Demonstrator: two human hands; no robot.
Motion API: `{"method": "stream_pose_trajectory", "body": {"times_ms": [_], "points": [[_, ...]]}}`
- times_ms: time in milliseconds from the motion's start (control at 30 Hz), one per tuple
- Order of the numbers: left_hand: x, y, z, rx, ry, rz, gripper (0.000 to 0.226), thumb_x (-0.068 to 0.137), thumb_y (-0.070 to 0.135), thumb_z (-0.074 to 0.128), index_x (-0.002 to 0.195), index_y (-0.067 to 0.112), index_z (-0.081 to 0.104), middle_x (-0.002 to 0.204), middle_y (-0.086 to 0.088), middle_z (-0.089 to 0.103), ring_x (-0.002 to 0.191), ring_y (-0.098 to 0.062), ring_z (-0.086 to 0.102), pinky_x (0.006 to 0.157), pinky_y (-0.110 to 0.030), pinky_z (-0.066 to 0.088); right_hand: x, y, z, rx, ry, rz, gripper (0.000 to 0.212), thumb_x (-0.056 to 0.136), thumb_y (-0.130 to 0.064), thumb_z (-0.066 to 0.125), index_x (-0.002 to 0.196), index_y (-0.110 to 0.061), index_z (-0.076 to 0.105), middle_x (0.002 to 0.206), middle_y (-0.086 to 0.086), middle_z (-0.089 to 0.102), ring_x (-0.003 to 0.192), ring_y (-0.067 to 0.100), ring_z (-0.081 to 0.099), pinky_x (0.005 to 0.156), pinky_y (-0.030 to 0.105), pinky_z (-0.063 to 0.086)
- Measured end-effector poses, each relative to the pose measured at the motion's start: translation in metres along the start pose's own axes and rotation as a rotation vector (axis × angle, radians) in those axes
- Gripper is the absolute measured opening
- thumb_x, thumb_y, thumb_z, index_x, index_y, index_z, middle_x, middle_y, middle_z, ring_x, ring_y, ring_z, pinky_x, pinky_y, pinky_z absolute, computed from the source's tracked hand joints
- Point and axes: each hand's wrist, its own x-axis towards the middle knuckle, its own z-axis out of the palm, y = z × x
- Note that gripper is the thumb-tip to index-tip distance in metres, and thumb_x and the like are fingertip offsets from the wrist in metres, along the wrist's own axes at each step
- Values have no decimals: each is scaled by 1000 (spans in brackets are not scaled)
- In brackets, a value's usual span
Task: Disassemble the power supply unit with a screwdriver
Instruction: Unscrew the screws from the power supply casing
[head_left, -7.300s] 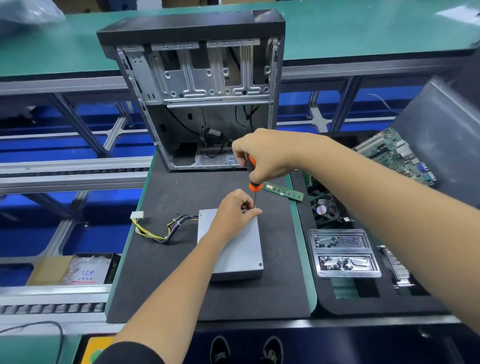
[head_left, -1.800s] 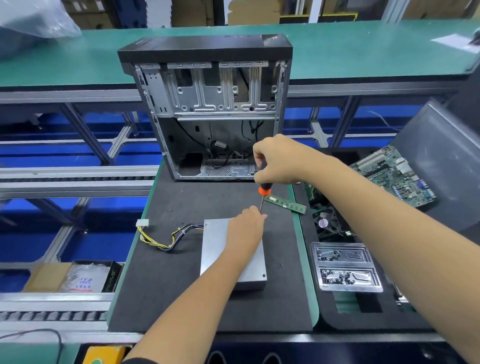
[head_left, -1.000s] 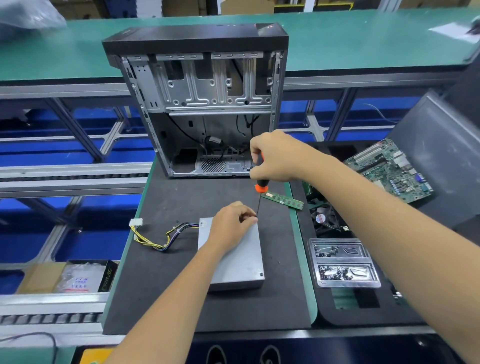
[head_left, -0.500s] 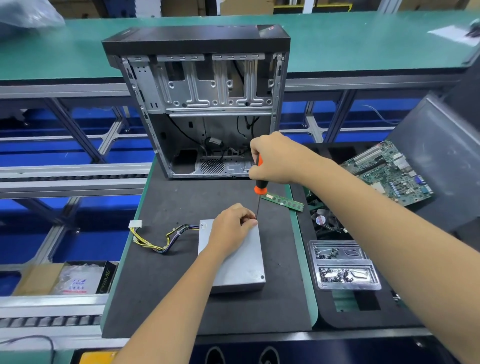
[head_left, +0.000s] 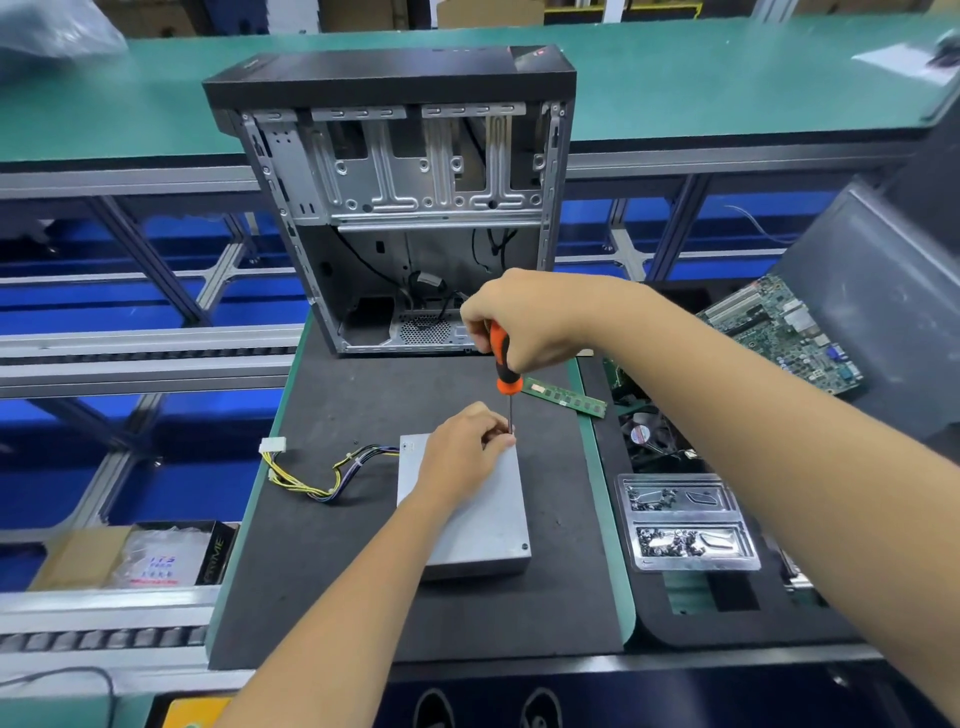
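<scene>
Little has shifted: the right hand (head_left: 524, 317) still grips the screwdriver (head_left: 503, 364) upright, the left hand (head_left: 462, 457) pinching its shaft over the far right corner of the power supply (head_left: 483, 525) on the counter (head_left: 332, 571), probably mid-unscrewing; next, lift out the screw.

A flat silver power supply unit (head_left: 480, 525) lies closed on the dark worktop (head_left: 363, 571), cable bundle (head_left: 322, 470) trailing left, with the orange-handled screwdriver (head_left: 503, 371) standing upright at its far right corner.
</scene>
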Motion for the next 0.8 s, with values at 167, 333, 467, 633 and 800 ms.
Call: {"method": "stream_pose_trajectory", "body": {"times_ms": [167,333,467,633,800], "points": [[0,1,0,18,29,23,9,87,21,65,85,15,71,90,8,64,75,-12,57,69,-29,44,0,4,6,13,65,104,26,91,-36,56,95,-12,47,80,6,54,71,26,56,54,40,44],[0,1,1,23,31,21,8,87,22,66,86,15,71,90,10,63,72,-6,52,68,-23,41,3,2,11,-122,138,132,18,99,-30,44,94,-13,41,75,2,42,61,17,43,48,31,26],[-1,1,0,13,25,18,8,86,21,66,85,15,71,93,10,64,74,-9,55,70,-26,44,-3,4,0,77,18,46,24,76,-12,65,92,-18,49,80,-7,50,67,16,49,52,32,43],[-1,2,1,14,27,8,7,86,23,66,86,18,70,90,10,62,70,-4,50,69,-25,42,-3,3,9,-44,99,124,27,89,-41,54,90,-14,47,74,0,50,71,26,58,56,32,40],[0,2,0,26,21,-3,8,87,25,66,87,18,70,91,11,63,75,-6,54,71,-25,44,2,3,10,-159,133,155,24,97,-36,43,89,-14,45,73,1,42,62,19,43,50,31,27]]}}
